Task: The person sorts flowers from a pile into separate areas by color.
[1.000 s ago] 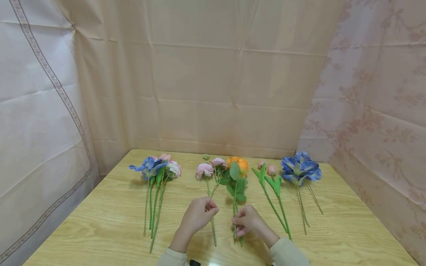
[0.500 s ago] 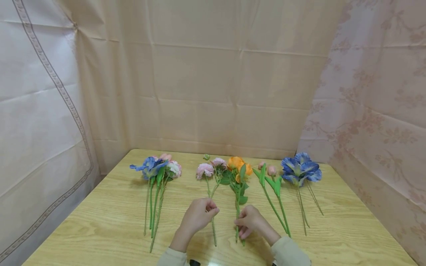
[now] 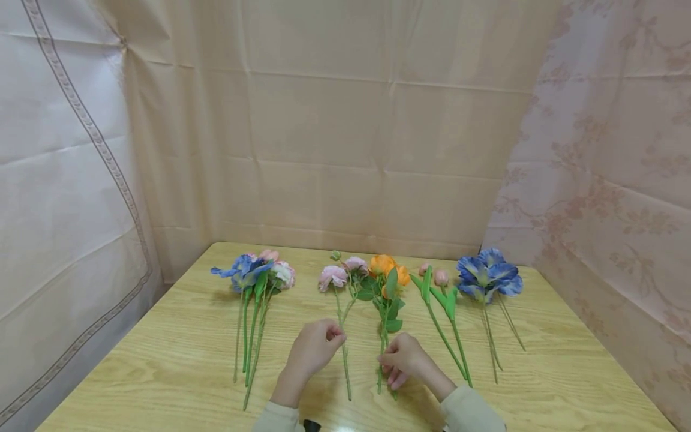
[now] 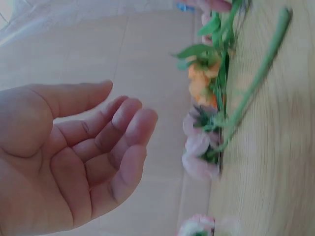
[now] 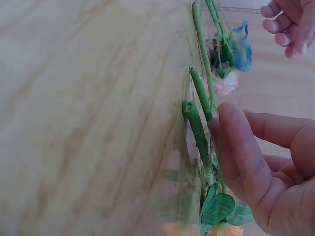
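Note:
Several orange flowers (image 3: 383,266) with green leaves lie on the table right of the middle, stems pointing toward me. My right hand (image 3: 406,358) is at the lower part of those stems. In the right wrist view, its loosely bent fingers (image 5: 246,157) are beside the thick green stem ends (image 5: 197,128), with no stem visible between thumb and fingers. Whether a fingertip touches a stem is hard to tell. My left hand (image 3: 315,348) hovers left of the pink flowers' (image 3: 333,277) stem; the left wrist view shows its relaxed fingers (image 4: 130,167) apart from the thumb, holding nothing.
To the left lies a group with a blue flower (image 3: 245,273), a pink-and-white flower (image 3: 283,275) and other stems. Right of my right hand are pink tulips (image 3: 441,277), then blue flowers (image 3: 488,275). Curtains (image 3: 345,150) enclose the wooden table (image 3: 162,360).
The orange flowers have turned, showing more blooms, and their stems have shifted slightly. My left hand has drawn back a little to the left. The other flowers stay in place.

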Tool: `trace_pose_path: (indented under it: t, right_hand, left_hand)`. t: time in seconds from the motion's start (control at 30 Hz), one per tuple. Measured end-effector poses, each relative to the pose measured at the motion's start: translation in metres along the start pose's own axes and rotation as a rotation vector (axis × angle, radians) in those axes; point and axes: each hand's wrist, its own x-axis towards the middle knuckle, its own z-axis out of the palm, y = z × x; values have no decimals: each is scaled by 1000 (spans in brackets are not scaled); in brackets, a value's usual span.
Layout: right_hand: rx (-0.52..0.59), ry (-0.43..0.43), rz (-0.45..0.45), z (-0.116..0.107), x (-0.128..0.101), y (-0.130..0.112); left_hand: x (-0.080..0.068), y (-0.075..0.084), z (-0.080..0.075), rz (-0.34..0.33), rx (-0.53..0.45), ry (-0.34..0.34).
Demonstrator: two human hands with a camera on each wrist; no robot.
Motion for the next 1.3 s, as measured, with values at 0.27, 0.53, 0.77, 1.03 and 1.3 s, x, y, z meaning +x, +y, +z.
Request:
trace_pose_path:
  t: [0.27, 0.53, 0.77, 1.03, 1.3]
  right_hand:
    - [-4, -4, -38, 0, -2, -2]
    - [-35, -5, -40, 1, -3, -5]
    - [-35, -21, -58, 2, -4, -6]
    - [-15, -28, -71, 3, -4, -6]
    - [-8, -40, -74, 4, -4, -5]
  left_hand:
    - [1, -24, -20, -169, 160, 162]
    - [0, -57, -46, -397, 283, 244]
    - [-9, -78, -55, -520, 298, 269]
    - [-13, -87, -53, -559, 317, 190]
    - [-16, -92, -53, -616, 293, 117]
